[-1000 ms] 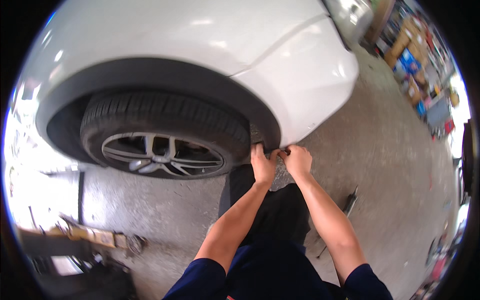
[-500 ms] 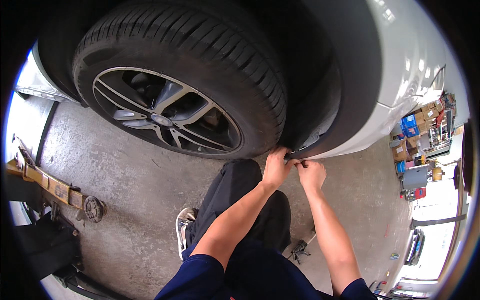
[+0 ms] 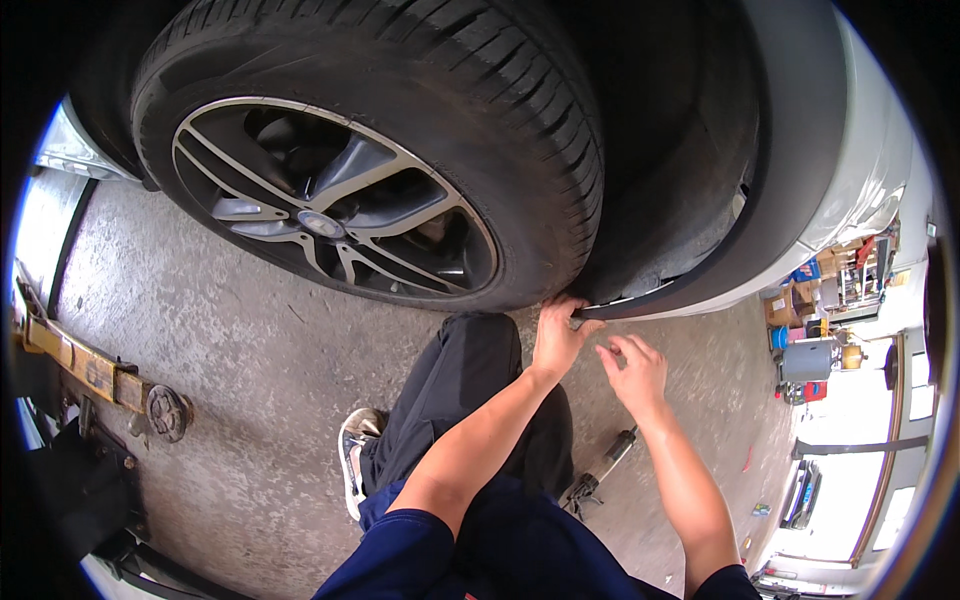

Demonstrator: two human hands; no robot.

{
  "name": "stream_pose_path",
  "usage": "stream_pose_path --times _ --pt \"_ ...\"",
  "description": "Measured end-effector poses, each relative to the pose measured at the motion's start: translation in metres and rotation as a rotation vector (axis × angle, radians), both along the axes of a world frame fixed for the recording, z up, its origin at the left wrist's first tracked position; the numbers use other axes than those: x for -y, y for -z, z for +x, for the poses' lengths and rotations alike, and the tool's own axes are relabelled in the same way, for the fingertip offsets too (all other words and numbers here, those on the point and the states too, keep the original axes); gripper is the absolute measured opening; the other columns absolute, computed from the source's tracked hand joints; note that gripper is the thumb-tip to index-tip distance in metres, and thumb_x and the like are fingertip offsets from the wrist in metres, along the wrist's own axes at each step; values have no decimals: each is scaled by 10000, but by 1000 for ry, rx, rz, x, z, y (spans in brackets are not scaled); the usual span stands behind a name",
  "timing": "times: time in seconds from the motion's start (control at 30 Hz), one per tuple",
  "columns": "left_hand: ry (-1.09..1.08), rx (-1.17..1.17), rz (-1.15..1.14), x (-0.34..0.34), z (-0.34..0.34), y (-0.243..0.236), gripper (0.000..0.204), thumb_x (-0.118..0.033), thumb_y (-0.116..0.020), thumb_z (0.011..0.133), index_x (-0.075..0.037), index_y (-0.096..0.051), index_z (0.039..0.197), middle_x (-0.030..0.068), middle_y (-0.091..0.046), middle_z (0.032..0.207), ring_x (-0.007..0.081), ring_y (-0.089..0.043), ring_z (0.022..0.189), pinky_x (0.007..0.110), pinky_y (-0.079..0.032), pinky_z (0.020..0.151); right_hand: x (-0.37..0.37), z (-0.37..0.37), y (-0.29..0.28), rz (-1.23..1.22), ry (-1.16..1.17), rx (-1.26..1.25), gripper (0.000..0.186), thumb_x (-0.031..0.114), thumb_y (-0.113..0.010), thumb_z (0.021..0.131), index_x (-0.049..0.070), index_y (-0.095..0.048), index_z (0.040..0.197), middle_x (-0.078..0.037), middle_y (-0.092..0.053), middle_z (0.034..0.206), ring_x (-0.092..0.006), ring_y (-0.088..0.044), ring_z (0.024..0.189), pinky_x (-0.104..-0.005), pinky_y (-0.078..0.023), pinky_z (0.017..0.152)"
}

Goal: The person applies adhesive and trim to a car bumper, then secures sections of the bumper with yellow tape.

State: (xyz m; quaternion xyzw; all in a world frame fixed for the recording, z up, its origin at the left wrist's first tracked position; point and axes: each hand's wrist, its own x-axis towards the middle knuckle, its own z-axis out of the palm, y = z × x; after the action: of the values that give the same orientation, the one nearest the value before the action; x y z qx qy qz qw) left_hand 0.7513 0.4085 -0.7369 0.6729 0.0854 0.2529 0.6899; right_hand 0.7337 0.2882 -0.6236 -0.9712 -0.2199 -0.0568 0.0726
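Note:
A white car's wheel [image 3: 340, 200], black tyre on a grey spoked rim, fills the upper view. Behind it runs the dark wheel-arch liner [image 3: 680, 200], ending at the white bumper's lower edge [image 3: 700, 300]. My left hand [image 3: 558, 338] grips the liner's bottom edge right behind the tyre, fingers hooked over it. My right hand [image 3: 635, 372] hovers just below that edge and a little to the right, fingers loosely apart, nothing visible in it. I am crouched, with my dark trouser knee [image 3: 460, 370] under the hands.
A long metal tool [image 3: 603, 467] lies on the concrete floor by my right leg. A yellow lift arm [image 3: 75, 362] with a round pad [image 3: 165, 412] reaches in at left. Shelves with boxes [image 3: 835, 285] and a grey drum [image 3: 806, 360] stand far right.
My head has dropped lower and closer, so the wheel fills the view. My right hand has come off the liner edge and drawn back a little; the left hand stays on it.

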Motion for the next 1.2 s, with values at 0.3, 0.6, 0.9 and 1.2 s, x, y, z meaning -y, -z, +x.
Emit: stream_pose_path --times 0.3,0.6,0.9,1.2 --pt "-67 297 199 -49 -15 -29 320 -105 -723 781 4 -644 1071 183 -668 1022 334 -642 924 400 -517 776 -37 9 -19 82 -322 214 248 132 -738 773 34 -689 995 -112 -684 973 -320 -651 862 -400 -526 758" --pt "274 314 116 -3 -20 -71 507 17 -686 712 37 -567 1205 215 -565 1083 372 -572 1044 421 -465 893 -17 -50 -56 77 -281 -31 190 199 -663 847 11 -655 875 -179 -670 849 -335 -634 719 -405 -517 666" --pt "27 -28 217 -47 -31 -100 306 42 -713 677 -7 -694 979 175 -674 898 320 -665 857 377 -539 770 -22 -41 -181 2576 -772 -846 940 679 -344 918 26 -56 1530 -177 -103 1600 -330 -109 1479 -529 -148 1174" --pt "-27 152 374 -13 -9 -61 336 -184 -800 770 51 -621 930 151 -664 819 269 -645 763 347 -489 715 19 -55 -201 2851 -723 -701 950 748 -291 898 62 -86 1524 -193 -190 1564 -353 -206 1449 -489 -283 1129"
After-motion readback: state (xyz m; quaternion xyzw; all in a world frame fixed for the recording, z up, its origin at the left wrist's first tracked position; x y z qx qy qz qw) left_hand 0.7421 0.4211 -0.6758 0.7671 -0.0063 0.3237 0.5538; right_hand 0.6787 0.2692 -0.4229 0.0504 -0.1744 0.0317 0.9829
